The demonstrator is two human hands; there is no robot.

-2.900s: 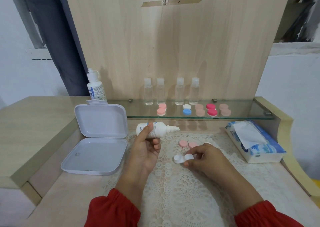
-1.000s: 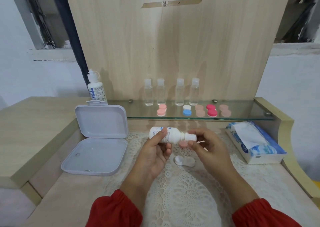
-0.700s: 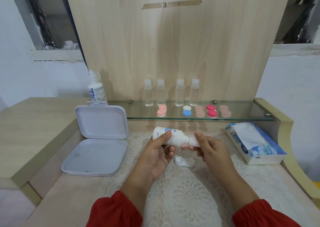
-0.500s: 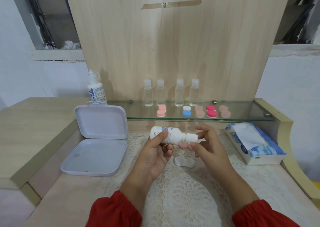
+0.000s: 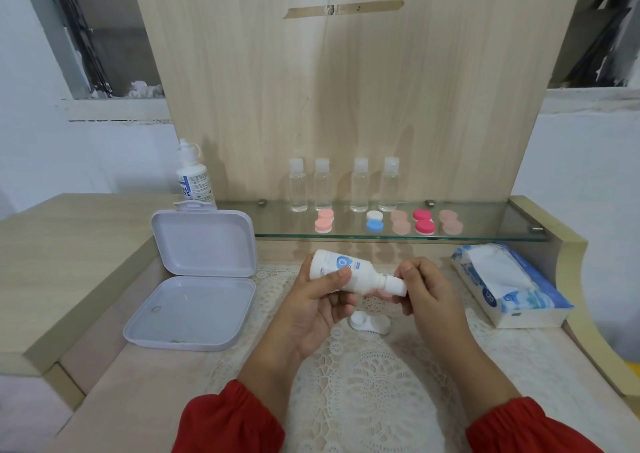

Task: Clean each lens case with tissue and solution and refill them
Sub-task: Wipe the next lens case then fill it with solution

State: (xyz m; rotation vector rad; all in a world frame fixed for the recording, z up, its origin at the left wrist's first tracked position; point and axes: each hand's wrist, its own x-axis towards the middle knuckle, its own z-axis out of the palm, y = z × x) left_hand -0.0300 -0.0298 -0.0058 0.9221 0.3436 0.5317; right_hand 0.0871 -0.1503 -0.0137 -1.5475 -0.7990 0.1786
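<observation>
My left hand (image 5: pixel 317 305) grips a small white solution bottle (image 5: pixel 341 274), held on its side with the nozzle end pointing right. My right hand (image 5: pixel 427 295) pinches the bottle's white cap (image 5: pixel 396 285). Below the bottle an open white lens case (image 5: pixel 369 323) lies on the lace mat (image 5: pixel 363 383). Its pink caps are hidden behind my hands. Several closed lens cases (image 5: pixel 424 222) in pink, red, white and blue sit on the glass shelf (image 5: pixel 485 224).
An open white plastic box (image 5: pixel 194 300) stands at the left. A tissue pack (image 5: pixel 509 288) lies at the right. Several clear small bottles (image 5: pixel 358 186) line the shelf's back, and a larger solution bottle (image 5: pixel 193 177) stands at its left end.
My right hand left the lens case on the mat and came up to the bottle's cap. The bottle now sits lower and tilts slightly down to the right.
</observation>
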